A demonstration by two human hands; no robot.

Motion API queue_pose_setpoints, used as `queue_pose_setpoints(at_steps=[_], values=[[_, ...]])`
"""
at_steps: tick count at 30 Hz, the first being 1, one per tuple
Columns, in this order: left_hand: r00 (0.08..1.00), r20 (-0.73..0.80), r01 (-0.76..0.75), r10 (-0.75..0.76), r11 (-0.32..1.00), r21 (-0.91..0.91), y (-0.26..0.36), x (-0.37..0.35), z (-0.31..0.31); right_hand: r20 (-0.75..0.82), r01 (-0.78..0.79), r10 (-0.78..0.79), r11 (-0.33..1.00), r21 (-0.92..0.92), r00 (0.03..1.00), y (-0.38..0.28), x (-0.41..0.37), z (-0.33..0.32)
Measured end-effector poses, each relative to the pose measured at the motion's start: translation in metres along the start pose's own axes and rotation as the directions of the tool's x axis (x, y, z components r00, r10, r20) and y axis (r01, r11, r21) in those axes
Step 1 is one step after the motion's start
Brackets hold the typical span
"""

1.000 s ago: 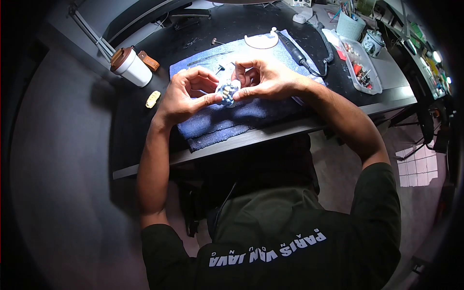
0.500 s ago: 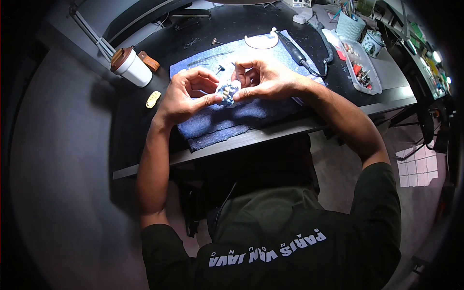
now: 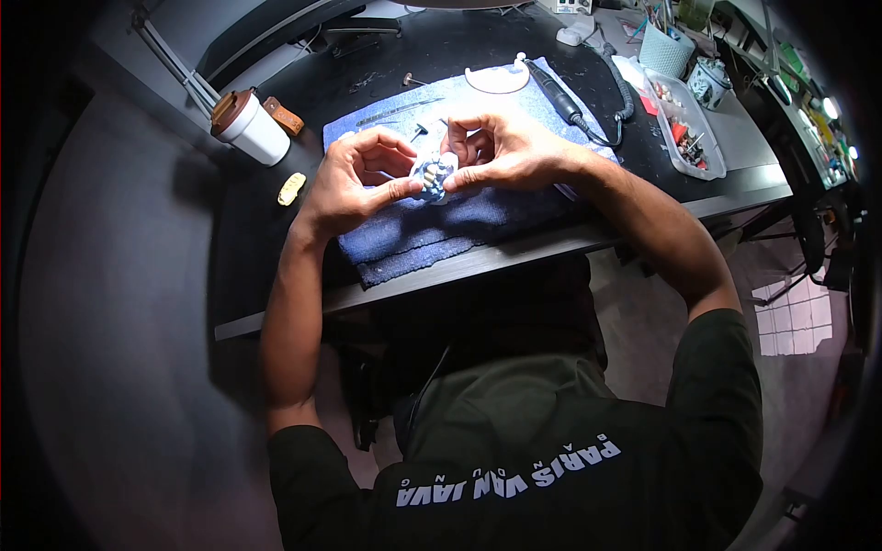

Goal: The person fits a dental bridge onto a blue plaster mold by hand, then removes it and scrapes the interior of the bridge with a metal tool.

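Between my two hands, over the blue towel (image 3: pixel 404 246), is a small blue-and-white dental model (image 3: pixel 433 174) with tooth-shaped pieces on it. My left hand (image 3: pixel 360 179) is closed on its left side, the thumb pressing near the front. On the opposite side my right hand (image 3: pixel 503 151) pinches it with thumb and curled fingers. The fingers cover part of the model. Just behind it on the towel lies a small dark rotary bit (image 3: pixel 420 130). A thin dark strip-like tool (image 3: pixel 390 114) rests farther back.
A rotary handpiece (image 3: pixel 556 96) with a coiled cord lies right of a white curved piece (image 3: pixel 499 80). A lidded cup (image 3: pixel 253 129) and a yellowish dental piece (image 3: pixel 291 189) stand left. At right sits a clear plastic box (image 3: pixel 703 158) of small parts; the desk edge (image 3: pixel 588 241) runs in front.
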State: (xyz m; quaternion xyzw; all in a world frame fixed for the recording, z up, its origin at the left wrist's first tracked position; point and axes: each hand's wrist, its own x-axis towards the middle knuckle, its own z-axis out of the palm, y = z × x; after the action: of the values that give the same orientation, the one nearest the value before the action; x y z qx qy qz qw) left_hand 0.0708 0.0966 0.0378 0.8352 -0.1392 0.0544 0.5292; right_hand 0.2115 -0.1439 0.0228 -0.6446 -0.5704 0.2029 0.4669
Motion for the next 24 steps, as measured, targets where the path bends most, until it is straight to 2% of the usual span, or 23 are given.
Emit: queue_pose_setpoints(at_steps=[6,21,24], values=[[1.0,0.0,-0.001,0.001,1.0,0.0,-0.002,0.0,-0.001,0.007,-0.009,0.009,0.999,0.034,1.0,0.002,0.0,0.0],[1.0,0.009,-0.008,0.008,1.0,0.002,0.0,0.0,0.0,-0.02,-0.04,0.039,0.999,-0.033,0.999,-0.006,-0.001,-0.002],[1.0,-0.004,-0.009,0.009,1.0,0.009,-0.003,0.0,0.0,0.003,-0.048,0.048,0.998,0.034,0.999,0.0,0.0,-0.001]])
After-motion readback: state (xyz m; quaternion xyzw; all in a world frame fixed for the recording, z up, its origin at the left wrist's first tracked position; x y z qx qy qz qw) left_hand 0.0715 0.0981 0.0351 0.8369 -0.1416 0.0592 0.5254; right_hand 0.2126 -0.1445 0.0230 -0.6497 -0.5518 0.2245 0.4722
